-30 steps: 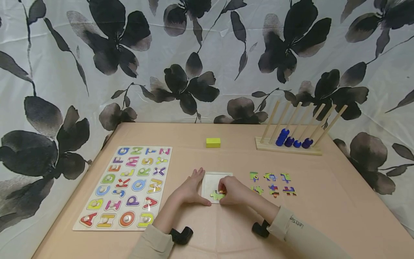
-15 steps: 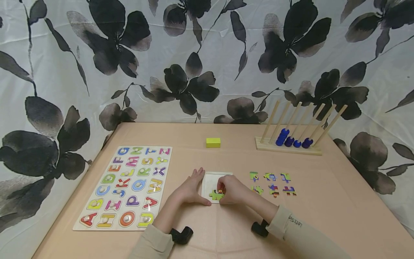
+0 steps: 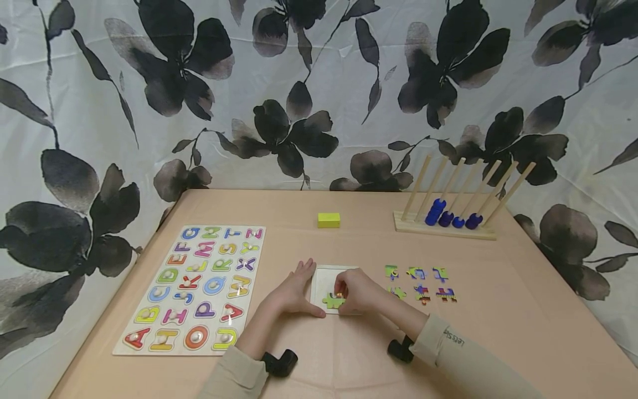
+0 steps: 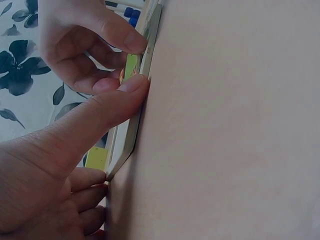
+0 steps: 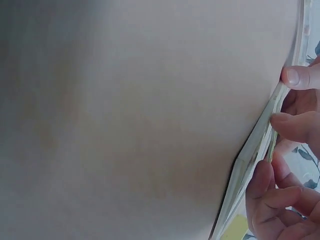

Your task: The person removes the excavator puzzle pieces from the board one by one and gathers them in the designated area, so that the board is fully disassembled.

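Near the table's middle lies a small white puzzle tray (image 3: 326,275). My left hand (image 3: 294,291) rests along its left side, fingers outstretched past the far left corner and thumb at the near edge. My right hand (image 3: 360,292) reaches over the tray's right part and pinches a green puzzle piece (image 3: 333,301) above its lower half. In the left wrist view the piece (image 4: 131,66) stands at the tray's edge between thumb and fingers. Part of the piece is hidden behind the right hand. Several loose puzzle pieces (image 3: 421,290) lie in two rows to the right.
A letter board (image 3: 214,300) with knobbed letters lies on the left. A yellow block (image 3: 328,220) sits behind the tray. At the back right stands a wooden peg stand (image 3: 446,228) with blue beads. A floral cloth (image 3: 319,72) hangs behind the table (image 3: 339,366).
The green piece and the right hand's fingers have shifted slightly left over the tray. My left hand has stayed in place.
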{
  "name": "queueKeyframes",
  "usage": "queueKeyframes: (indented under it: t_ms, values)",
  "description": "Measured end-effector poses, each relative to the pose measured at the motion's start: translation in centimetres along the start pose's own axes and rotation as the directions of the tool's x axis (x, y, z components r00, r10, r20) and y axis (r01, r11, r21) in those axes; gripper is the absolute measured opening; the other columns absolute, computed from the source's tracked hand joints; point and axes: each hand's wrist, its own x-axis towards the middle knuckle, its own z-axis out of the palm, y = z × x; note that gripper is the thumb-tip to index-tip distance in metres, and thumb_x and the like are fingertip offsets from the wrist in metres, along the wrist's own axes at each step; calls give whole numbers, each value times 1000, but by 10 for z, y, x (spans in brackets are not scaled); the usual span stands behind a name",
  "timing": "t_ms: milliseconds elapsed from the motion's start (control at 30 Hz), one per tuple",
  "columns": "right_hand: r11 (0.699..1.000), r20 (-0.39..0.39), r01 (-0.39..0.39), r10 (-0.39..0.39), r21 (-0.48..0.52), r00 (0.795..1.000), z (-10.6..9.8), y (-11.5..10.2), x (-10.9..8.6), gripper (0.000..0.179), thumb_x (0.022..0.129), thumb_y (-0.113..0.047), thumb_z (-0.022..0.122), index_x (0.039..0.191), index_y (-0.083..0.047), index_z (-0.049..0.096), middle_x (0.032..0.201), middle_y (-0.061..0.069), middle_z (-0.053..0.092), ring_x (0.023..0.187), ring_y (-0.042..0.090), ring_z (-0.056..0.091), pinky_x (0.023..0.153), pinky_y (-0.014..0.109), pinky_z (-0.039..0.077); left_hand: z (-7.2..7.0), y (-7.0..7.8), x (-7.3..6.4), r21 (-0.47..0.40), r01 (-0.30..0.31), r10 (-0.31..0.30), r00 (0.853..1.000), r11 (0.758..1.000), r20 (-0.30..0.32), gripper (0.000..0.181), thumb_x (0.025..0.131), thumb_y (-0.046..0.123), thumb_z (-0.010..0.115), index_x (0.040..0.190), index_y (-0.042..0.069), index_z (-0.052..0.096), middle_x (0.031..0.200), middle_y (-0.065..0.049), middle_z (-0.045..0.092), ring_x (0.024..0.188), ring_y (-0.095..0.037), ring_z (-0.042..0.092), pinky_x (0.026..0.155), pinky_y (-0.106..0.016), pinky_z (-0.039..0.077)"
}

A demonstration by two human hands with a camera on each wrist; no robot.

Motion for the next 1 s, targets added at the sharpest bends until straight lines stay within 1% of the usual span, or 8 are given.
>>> queueKeyframes:
  t_ms: [167, 300, 567, 700, 833, 1000]
  values:
    - [1000, -26, 7, -6, 14, 1000, -5, -1, -5, 26, 59, 0, 80, 76, -4, 60, 70, 4, 55, 64, 13, 48, 54, 23, 44, 0, 0, -1, 3, -2, 2, 1000, 1000, 0, 113, 58, 34, 86, 142, -5, 22, 149, -21, 16, 137, -36, 7, 109, -51, 13]
    - [1000, -46, 17, -16, 14, 999, -11, 0, -13, 26, 61, -1, 80, 77, -4, 60, 72, 2, 56, 63, 12, 48, 54, 22, 44, 0, 1, -1, 4, 0, 0, 1000, 1000, 2, 112, 58, 34, 86, 142, -5, 22, 149, -20, 16, 137, -36, 7, 109, -51, 13]
    - [998, -90, -12, 17, 59, 996, -23, 7, -31, 27, 60, 1, 78, 80, -5, 61, 73, 1, 55, 64, 14, 49, 52, 22, 44, -1, 2, -1, 7, 1, -1, 1000, 1000, 0, 113, 58, 34, 86, 142, -6, 22, 149, -20, 16, 137, -36, 8, 109, -51, 13]
    - [997, -104, -33, 40, 68, 994, -31, 10, -44, 26, 61, 1, 78, 81, -5, 62, 74, 1, 55, 66, 14, 49, 52, 22, 45, 0, 1, -1, 12, -6, 6, 1000, 1000, 3, 113, 58, 34, 86, 141, -7, 22, 149, -21, 16, 137, -37, 8, 109, -52, 13]
    - [996, -127, -66, 72, 52, 989, -41, 14, -59, 26, 61, 2, 77, 82, -5, 62, 75, 1, 54, 68, 17, 50, 52, 23, 45, 0, 1, -1, 14, 2, -2, 1000, 1000, 7, 113, 58, 34, 86, 142, -5, 22, 149, -20, 15, 137, -36, 7, 109, -51, 13]
    - [997, -147, -68, 72, 33, 987, -51, 28, -78, 26, 62, 1, 76, 82, -5, 62, 75, 0, 54, 69, 18, 50, 51, 22, 43, 1, 1, 0, 10, 13, -13, 1000, 1000, 6, 113, 58, 35, 86, 143, -4, 21, 150, -18, 15, 137, -34, 6, 110, -50, 13]
